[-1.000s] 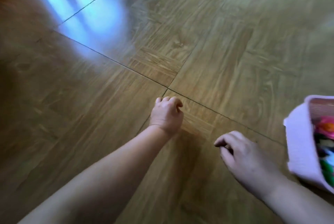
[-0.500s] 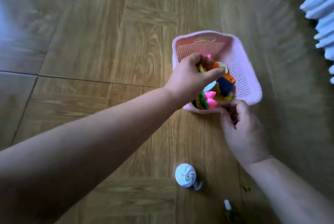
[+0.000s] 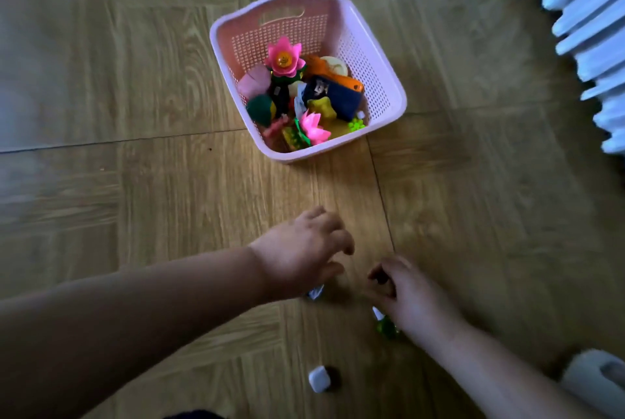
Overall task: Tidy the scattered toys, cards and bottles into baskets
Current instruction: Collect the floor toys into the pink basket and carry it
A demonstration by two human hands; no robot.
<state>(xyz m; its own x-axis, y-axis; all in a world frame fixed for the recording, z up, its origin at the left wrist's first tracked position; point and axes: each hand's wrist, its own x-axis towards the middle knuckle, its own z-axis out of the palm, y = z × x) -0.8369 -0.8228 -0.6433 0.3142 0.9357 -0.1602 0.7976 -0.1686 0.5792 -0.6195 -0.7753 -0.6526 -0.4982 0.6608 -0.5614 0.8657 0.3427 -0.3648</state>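
Below the basket [image 3: 389, 94], both hands have withdrawn to the floor since half a second ago. Left hand [image 3: 301, 256] hovers with fingers loosely spread, hiding most of a white toy [image 3: 315, 292]. Right hand [image 3: 411, 297] is curled, grip unclear, covering a green bottle [image 3: 385, 327].

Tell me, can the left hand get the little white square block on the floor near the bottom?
Probably yes. The little white square block lies alone on bare wooden floor, nothing covering it. The left hand hovers farther up with fingers loosely open, so it would need to pull back toward the body.
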